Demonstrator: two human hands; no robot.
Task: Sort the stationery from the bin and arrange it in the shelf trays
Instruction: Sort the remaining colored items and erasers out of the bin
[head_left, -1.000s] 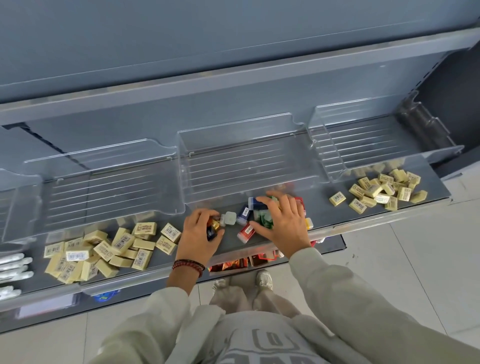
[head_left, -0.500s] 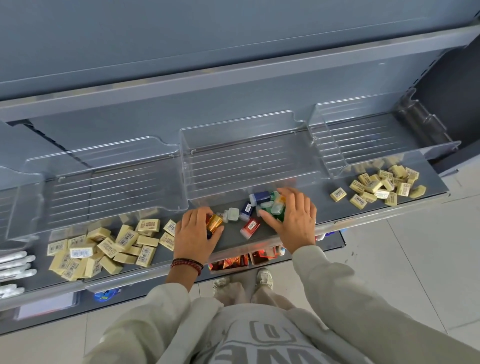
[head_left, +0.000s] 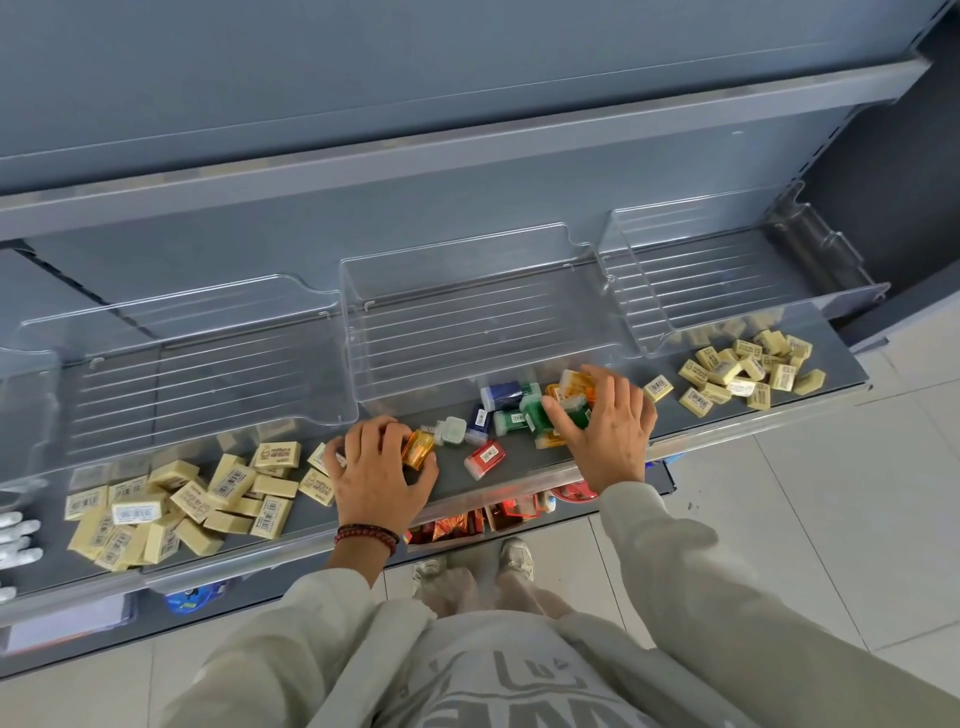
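Grey shelf (head_left: 524, 470), clear trays along its back: I watch both hands work a scatter of small coloured cases on the front strip, at six o'clock from the middle tray (head_left: 467, 322). On my screen the left hand (head_left: 384, 470) curls down over an orange case (head_left: 420, 449), thumb against it. At three o'clock from it, the right hand (head_left: 608, 428) claws round a clutch of green cases (head_left: 537, 413). One red case (head_left: 485, 458) lies loose between the hands, near the front lip. My worry is too many slick cases in one grasp: one could squirt out and drop over the lip to the floor. Erasers (head_left: 176, 499) sit just beside the left hand at nine o'clock, and a careless sweep could drag them into the mix.
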